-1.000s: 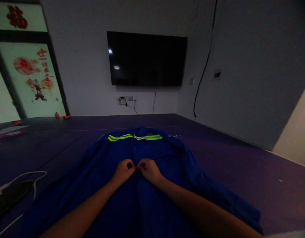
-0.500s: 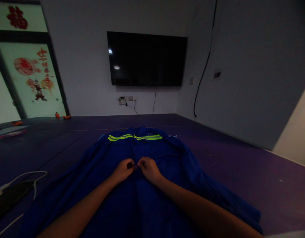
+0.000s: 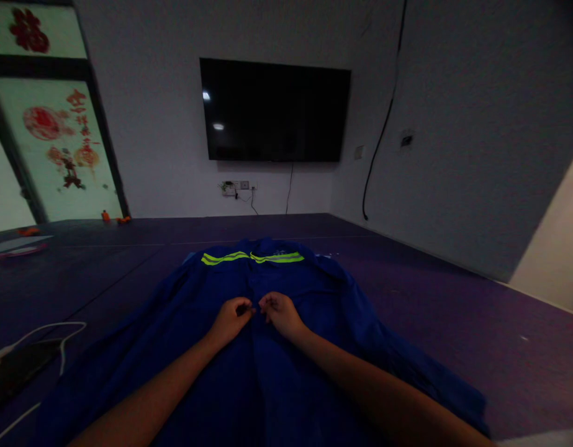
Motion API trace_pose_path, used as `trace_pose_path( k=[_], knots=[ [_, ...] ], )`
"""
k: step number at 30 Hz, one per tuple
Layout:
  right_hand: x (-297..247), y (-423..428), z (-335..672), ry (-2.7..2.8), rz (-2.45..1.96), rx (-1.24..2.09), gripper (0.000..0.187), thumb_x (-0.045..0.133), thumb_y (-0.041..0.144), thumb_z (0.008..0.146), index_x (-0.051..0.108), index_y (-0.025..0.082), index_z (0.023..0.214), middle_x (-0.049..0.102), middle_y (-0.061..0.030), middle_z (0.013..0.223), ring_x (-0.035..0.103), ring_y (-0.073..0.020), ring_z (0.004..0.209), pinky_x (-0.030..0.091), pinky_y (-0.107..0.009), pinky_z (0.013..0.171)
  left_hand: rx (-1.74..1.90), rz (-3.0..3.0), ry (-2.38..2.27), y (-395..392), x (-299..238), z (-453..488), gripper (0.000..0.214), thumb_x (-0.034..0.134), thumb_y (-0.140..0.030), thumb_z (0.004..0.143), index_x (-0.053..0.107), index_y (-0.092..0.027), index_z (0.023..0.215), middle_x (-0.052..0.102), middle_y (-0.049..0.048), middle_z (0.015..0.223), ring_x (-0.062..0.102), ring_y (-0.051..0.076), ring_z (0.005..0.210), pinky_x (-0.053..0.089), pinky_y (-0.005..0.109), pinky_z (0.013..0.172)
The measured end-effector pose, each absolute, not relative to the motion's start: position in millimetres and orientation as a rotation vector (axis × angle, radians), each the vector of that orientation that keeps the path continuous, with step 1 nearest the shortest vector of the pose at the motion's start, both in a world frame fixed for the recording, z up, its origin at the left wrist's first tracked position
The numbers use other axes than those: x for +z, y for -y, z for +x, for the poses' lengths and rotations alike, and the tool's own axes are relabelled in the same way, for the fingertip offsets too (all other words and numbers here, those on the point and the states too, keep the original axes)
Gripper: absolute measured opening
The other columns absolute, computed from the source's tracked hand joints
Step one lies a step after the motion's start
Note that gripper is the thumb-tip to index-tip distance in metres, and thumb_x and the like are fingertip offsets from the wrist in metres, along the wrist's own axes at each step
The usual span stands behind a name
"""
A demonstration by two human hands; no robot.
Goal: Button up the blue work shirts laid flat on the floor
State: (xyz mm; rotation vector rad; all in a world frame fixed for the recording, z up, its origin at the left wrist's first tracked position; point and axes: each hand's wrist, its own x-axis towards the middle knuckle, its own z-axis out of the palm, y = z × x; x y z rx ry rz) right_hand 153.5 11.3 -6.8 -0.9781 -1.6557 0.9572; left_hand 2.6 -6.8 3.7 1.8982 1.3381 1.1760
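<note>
A blue work jacket [image 3: 314,298] with two neon-yellow reflective stripes lies spread flat on the dark purple floor mat [image 3: 454,310]. My left hand [image 3: 230,318] and my right hand [image 3: 279,313] rest side by side on the jacket's middle front. Both are closed in a pinch on the front edges of the jacket, fingertips almost touching. Whether a button or a zip is between the fingers is too small to tell.
A white cable [image 3: 58,329] and a dark device [image 3: 13,366] lie at the left edge. A black TV [image 3: 274,110] hangs on the far wall above sockets. A glass door [image 3: 58,143] with red paper decorations stands at the left. Small items lie at the far left [image 3: 20,245].
Both hands have shifted a little farther up the jacket's front, staying pinched together. The jacket has not visibly moved.
</note>
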Motion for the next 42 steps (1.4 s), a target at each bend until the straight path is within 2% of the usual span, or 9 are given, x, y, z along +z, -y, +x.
trace_pose_path(
  k=[13,24,35,42],
  knots=[
    [-11.2,-13.1,154.9,1.626,-1.063,0.927,0.013,0.047,0.015,0.069,0.057,0.015,0.076,0.058,0.0016,0.062,0.051,-0.0068,0.042,0.041,-0.018,0.043,1.162,1.859,-1.354,6.4,5.4,2.6,0.018,0.055,-0.033,0.063,0.057,-0.015,0.061,0.057,0.0001,0.061,0.052,0.014,0.061,0.039,0.024,0.059],
    [-10.4,-13.0,156.7,1.662,-1.082,0.91,0.014,0.05,0.014,0.066,0.061,0.014,0.075,0.06,0.0001,0.061,0.054,-0.0092,0.046,0.042,-0.02,0.047,1.153,1.861,-1.343,6.1,5.1,1.7,0.016,0.055,-0.03,0.063,0.057,-0.014,0.062,0.056,0.0002,0.061,0.051,0.014,0.061,0.038,0.023,0.058],
    [-13.1,-14.1,156.7,1.684,-1.083,0.872,0.016,0.052,0.011,0.061,0.062,0.015,0.074,0.06,0.0005,0.063,0.052,-0.0081,0.048,0.038,-0.017,0.044,1.145,1.852,-1.323,3.4,2.4,1.3,0.017,0.054,-0.031,0.063,0.056,-0.014,0.061,0.055,-0.0003,0.06,0.05,0.014,0.061,0.038,0.024,0.059],
    [-5.0,-8.3,156.1,1.692,-1.082,0.833,0.011,0.053,0.018,0.066,0.063,0.014,0.07,0.063,-0.0021,0.066,0.054,-0.0092,0.049,0.04,-0.019,0.047,1.151,1.86,-1.331,3.4,2.4,0.8,0.015,0.054,-0.029,0.063,0.056,-0.015,0.061,0.057,0.0003,0.062,0.052,0.014,0.063,0.04,0.024,0.061]
  ],
)
